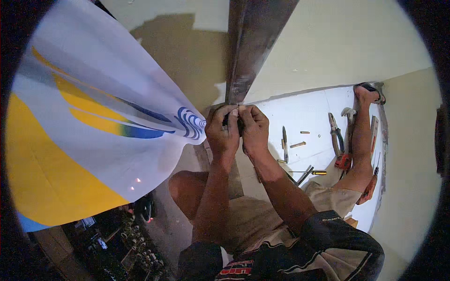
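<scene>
My left hand [222, 133] and my right hand [253, 127] are side by side at the lower end of a dark brown metal post [255, 42]. The fingers of both are closed, with thumbs and fingertips meeting at the post's edge. Something small and dark shows between the two hands, but the fingers cover most of it and I cannot tell what it is. To the left of my left hand, a large white banner [145, 89] with yellow and blue shapes narrows into a gathered end.
On a white surface [300, 107] to the right lie pliers [334, 129], a hammer [349, 113], a red tape measure [343, 161], a yellow-handled screwdriver [318, 173] and several brass-coloured bolts [297, 144]. An orange-handled tool [369, 191] is beyond my bent leg [362, 136].
</scene>
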`<action>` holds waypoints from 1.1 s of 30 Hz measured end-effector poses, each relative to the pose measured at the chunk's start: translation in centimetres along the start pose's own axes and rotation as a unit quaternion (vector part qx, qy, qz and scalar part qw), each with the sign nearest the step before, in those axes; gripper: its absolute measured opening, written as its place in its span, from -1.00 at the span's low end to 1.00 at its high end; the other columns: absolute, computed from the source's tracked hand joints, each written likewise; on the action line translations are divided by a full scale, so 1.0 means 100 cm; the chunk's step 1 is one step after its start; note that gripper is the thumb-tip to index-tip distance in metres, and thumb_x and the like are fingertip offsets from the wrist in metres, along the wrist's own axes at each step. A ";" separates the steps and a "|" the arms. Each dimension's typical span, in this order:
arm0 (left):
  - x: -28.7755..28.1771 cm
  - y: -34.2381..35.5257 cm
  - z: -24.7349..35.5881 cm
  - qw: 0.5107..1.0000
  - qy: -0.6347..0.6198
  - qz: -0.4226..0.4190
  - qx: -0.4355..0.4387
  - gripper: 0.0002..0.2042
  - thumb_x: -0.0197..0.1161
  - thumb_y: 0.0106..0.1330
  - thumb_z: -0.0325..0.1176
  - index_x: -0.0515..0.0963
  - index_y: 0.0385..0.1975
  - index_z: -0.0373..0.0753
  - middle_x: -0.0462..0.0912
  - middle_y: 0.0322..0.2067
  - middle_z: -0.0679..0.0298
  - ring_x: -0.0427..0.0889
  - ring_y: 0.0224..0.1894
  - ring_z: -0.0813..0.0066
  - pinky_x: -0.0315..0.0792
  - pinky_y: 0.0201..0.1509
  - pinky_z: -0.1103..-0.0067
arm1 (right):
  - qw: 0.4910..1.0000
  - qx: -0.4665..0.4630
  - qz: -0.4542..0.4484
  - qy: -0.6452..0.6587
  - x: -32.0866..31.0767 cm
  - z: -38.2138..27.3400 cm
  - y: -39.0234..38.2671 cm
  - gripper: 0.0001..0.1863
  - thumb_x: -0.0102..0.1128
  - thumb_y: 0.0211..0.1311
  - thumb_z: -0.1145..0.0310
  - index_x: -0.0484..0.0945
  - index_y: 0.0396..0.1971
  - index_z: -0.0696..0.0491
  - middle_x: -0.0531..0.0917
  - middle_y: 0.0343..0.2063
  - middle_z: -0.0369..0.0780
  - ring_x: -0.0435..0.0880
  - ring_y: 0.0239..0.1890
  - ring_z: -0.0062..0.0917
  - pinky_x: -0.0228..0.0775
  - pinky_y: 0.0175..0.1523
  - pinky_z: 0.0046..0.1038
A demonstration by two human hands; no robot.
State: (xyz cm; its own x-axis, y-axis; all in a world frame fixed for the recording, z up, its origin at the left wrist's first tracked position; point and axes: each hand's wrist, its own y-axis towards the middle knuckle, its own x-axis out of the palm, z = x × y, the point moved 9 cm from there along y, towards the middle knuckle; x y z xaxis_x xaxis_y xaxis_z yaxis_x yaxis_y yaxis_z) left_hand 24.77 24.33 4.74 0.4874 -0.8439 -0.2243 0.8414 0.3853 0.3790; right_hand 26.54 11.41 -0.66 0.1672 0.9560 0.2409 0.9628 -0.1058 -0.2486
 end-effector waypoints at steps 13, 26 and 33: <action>0.000 0.001 0.012 1.000 0.027 0.003 0.013 -0.92 0.25 0.30 -0.46 0.58 -0.28 -0.30 0.64 -0.30 0.10 0.61 -0.22 0.11 0.48 -0.07 0.35 | 0.996 0.030 -0.012 0.083 0.008 0.003 -0.001 -0.75 -0.04 0.43 0.38 0.58 -0.34 0.20 0.60 -0.45 -0.28 0.48 -0.37 -0.65 0.40 -0.24 -0.53; 0.004 -0.006 -0.005 0.999 -0.005 0.009 -0.031 -0.90 0.24 0.31 -0.43 0.58 -0.26 -0.30 0.64 -0.29 0.13 0.62 -0.22 0.20 0.49 -0.10 0.39 | 0.991 0.077 -0.007 0.108 0.006 0.002 -0.005 -0.78 0.08 0.43 0.33 0.59 -0.36 0.14 0.57 -0.47 -0.33 0.50 -0.39 -0.68 0.39 -0.27 -0.58; 0.004 -0.010 -0.024 0.991 -0.073 0.008 -0.110 -0.90 0.24 0.32 -0.43 0.61 -0.27 -0.32 0.65 -0.32 0.14 0.61 -0.30 0.34 0.49 -0.16 0.46 | 0.997 0.059 0.002 0.048 0.007 -0.009 -0.007 -0.76 0.13 0.40 0.30 0.60 -0.42 0.11 0.52 -0.59 -0.38 0.41 -0.57 -0.74 0.27 -0.49 -0.62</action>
State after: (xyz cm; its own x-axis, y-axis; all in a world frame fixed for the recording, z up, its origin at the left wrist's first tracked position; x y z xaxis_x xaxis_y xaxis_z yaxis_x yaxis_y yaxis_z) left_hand 24.65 24.53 2.12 0.4763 -0.8755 -0.0817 0.8720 0.4583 0.1721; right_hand 26.21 11.89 0.49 0.1959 0.9248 0.3261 0.9314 -0.0714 -0.3570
